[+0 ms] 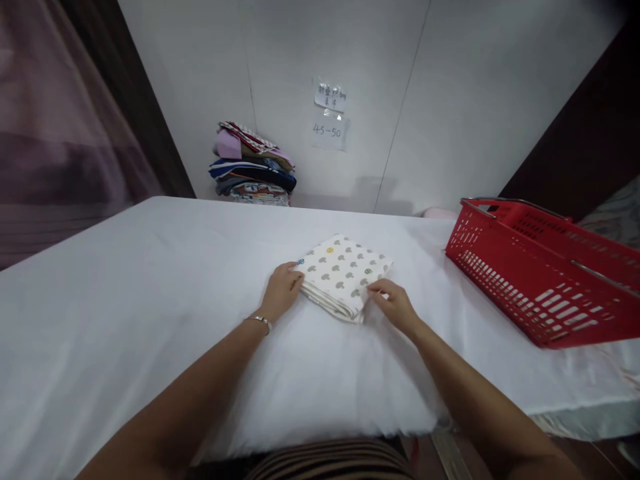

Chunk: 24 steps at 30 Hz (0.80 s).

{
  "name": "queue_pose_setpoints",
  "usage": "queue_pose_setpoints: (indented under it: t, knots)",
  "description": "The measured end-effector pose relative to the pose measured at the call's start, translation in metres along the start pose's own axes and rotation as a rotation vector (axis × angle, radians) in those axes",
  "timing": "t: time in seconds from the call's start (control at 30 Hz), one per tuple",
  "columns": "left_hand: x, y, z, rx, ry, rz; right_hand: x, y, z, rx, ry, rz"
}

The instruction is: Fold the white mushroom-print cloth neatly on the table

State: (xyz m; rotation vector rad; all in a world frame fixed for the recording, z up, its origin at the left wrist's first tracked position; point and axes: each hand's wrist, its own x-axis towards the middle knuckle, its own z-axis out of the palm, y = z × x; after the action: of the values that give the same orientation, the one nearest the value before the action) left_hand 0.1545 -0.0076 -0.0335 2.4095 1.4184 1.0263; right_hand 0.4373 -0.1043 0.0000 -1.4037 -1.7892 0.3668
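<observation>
A folded white cloth (pixel 340 270) printed with grey mushroom-like shapes and a few coloured ones lies in the middle of the white-covered table. Several layers show along its near edge. My left hand (pixel 283 288), with a bracelet at the wrist, grips the cloth's left corner, thumb and fingers bent around it. At the right edge, my right hand (pixel 394 303) pinches the cloth between thumb and fingers. The underside of the cloth is hidden.
A red plastic basket (pixel 520 280) with metal handles stands on the right of the table (pixel 165 320). Behind the far edge is a stack of folded fabrics (pixel 255 163). Paper notes (pixel 330 130) are taped to the wall. A pinkish curtain (pixel 65 120) hangs at left.
</observation>
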Motion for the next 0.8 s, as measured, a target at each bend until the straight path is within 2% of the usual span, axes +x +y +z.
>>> queue_pose_setpoints:
  t: [0.1, 0.17, 0.23, 0.37, 0.57, 0.8]
  knots:
    - [-0.003, 0.019, -0.006, 0.059, -0.118, 0.229, -0.013, -0.026, 0.013, -0.116, -0.086, -0.111]
    - [-0.004, 0.031, -0.008, 0.047, -0.217, 0.355, -0.015, -0.034, 0.021, -0.239, -0.111, -0.147]
    - [-0.005, 0.039, -0.008, 0.033, -0.269, 0.424, -0.014, -0.037, 0.027, -0.367, -0.133, -0.163]
    - [-0.002, 0.045, -0.006, 0.042, -0.299, 0.454, -0.014, -0.038, 0.036, -0.538, -0.173, -0.182]
    - [0.005, 0.044, -0.005, 0.100, -0.357, 0.505, -0.015, -0.039, 0.044, -0.644, -0.167, -0.200]
    - [0.007, 0.044, -0.007, 0.158, -0.375, 0.536, -0.018, -0.035, 0.052, -0.590, -0.091, -0.238]
